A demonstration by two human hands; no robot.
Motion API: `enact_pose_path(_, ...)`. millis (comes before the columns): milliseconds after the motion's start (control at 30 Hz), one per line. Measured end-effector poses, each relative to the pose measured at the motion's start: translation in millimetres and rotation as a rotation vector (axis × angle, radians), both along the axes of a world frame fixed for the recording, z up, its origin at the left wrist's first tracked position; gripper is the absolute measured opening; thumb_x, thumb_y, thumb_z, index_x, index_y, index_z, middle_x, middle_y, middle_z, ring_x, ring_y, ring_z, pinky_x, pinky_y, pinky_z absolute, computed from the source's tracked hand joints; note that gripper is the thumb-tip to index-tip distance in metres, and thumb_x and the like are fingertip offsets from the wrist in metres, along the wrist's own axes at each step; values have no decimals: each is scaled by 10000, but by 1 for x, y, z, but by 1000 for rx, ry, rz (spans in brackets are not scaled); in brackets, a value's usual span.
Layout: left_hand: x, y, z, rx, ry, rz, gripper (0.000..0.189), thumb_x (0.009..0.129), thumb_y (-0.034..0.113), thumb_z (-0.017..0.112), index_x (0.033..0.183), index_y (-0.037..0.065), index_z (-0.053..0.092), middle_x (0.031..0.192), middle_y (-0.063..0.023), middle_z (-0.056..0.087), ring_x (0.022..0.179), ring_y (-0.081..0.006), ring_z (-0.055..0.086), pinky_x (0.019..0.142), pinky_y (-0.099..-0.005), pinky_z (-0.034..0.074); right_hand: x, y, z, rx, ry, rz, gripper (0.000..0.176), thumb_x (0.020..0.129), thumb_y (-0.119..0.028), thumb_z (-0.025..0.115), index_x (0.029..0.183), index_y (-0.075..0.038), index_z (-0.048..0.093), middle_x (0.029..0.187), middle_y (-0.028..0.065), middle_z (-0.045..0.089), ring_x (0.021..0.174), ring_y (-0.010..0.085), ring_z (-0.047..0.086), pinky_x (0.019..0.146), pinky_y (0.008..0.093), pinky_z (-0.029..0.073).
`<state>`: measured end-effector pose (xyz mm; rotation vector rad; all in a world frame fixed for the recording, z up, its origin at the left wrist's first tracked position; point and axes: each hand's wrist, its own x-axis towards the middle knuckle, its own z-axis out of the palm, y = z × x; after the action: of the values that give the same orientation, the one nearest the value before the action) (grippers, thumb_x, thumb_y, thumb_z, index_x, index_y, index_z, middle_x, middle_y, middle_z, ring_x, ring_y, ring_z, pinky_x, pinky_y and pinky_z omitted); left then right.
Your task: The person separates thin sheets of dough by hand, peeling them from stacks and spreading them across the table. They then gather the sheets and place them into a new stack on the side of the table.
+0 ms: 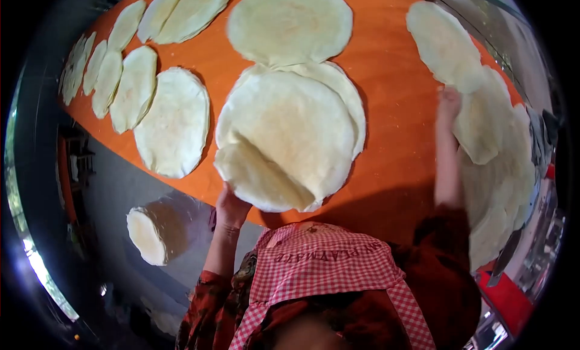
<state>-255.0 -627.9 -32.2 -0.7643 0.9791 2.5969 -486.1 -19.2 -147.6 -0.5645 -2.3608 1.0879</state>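
A large round flatbread (pixel 296 120) lies on top of a stack on the orange table in front of me, its near left part folded over. My left hand (pixel 232 207) grips the near left edge of this stack, fingers partly hidden under the bread. To the right, my right hand (pixel 449 102) is closed at the edge of a thin flatbread (pixel 480 123), which overlaps others in a spread pile. The fingertips of that hand are small and hard to see. Another flatbread stack (pixel 291 25) touches the far side of the middle one.
Several flatbread stacks (pixel 174 123) line the left side of the orange table (pixel 393 132). Below the table's left edge, a further round stack (pixel 147 236) sits lower down, over the grey floor. A red object (pixel 506 301) is at the lower right.
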Motion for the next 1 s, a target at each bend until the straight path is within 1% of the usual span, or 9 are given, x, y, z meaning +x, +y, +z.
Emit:
enact_pose_path(67,-2,0,-1,12,-2,-58,667,863,450,563,1393,119,331,1386,-69,417,1262,-261,412,1016,-476,352,60,-208,113,-507,-73,266,80,848,-134,608,896,-78,577,840,-7,582,738,94,549,636,225,447)
enact_pose_path(100,-1,-1,2,-4,3,-85,676,853,441,575,1393,119,326,1382,-74,417,1260,-264,414,1016,-475,354,75,-247,57,-922,-97,499,146,824,-96,610,966,-70,591,870,-1,601,797,107,574,738,233,465)
enact_pose_path(133,-5,0,7,-16,14,-119,686,844,432,587,1393,119,321,1378,-78,417,1258,-268,415,1016,-474,355,115,-313,81,-603,-382,681,326,814,-149,652,1114,-54,569,1000,29,611,881,134,575,807,276,463)
enact_pose_path(200,-14,2,9,-24,57,-157,648,843,392,592,1375,122,338,1346,-76,439,1223,-258,445,977,-462,389,148,-394,120,-405,-197,1196,574,798,-317,696,1249,-34,482,1263,146,517,1115,269,530,926,387,437)
enact_pose_path(367,-15,-7,-3,-4,85,-195,485,870,246,568,1312,130,406,1234,-56,523,1109,-211,531,868,-403,475,176,-448,123,-96,-177,1044,391,855,-239,596,1148,0,499,1104,226,566,1020,357,566,867,408,459)
enact_pose_path(600,-15,-17,-7,122,126,-200,431,879,163,562,1288,129,429,1198,-62,545,1074,-214,551,840,-394,496,176,-451,139,-288,-461,1012,311,856,-207,568,1078,9,535,920,226,608,853,338,615,741,398,477)
enact_pose_path(800,-17,-17,-29,-226,31,-203,413,866,127,574,1250,32,457,1089,-93,583,938,-179,600,732,-310,519,202,-470,99,-142,-195,849,263,872,-183,527,1058,-4,579,876,177,647,795,292,629,686,418,490)
enact_pose_path(867,-18,-18,-24,-379,-40,-257,353,866,117,564,1180,-30,495,1016,-94,603,870,-175,614,706,-307,521,194,-473,100,-98,-539,816,204,850,-123,504,976,-10,617,855,195,652,831,339,635,697,444,489)
enact_pose_path(1000,-26,-36,-38,-289,49,-192,423,843,43,541,1237,-77,448,1117,-153,567,992,-268,586,835,-402,505,155,-432,142,-25,-193,540,140,776,-58,496,672,-18,581,696,234,593,624,354,564,611,461,438)
